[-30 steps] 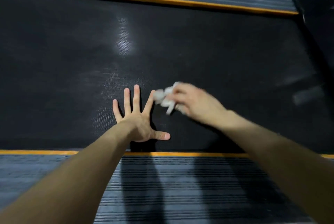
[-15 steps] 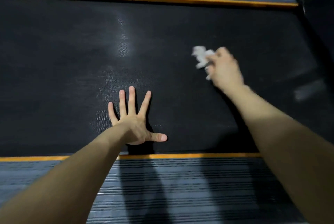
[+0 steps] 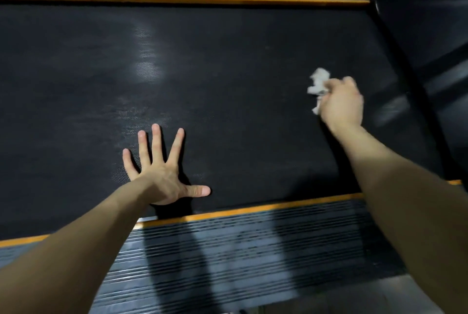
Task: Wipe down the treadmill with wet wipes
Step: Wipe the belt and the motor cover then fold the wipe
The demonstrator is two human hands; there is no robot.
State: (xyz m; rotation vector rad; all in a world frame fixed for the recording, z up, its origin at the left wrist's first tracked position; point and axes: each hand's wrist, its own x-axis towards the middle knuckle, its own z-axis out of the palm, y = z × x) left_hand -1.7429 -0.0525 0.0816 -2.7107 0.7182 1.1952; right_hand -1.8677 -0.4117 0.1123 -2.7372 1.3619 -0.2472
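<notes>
Crumpled wipe [image 3: 319,82] protrudes beyond right hand [image 3: 342,107] fingers [image 3: 347,83].

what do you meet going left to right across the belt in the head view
left hand spread flat on the black belt → crumpled wet wipe → right hand gripping that wipe

Treadmill belt [image 3: 240,85]: matt black, finely textured, rubber-like. Side rails [image 3: 228,250]: ribbed, glossy grey, orange-edged. Wet wipe [image 3: 318,83]: white, crumpled, soft fibrous cloth.
</notes>
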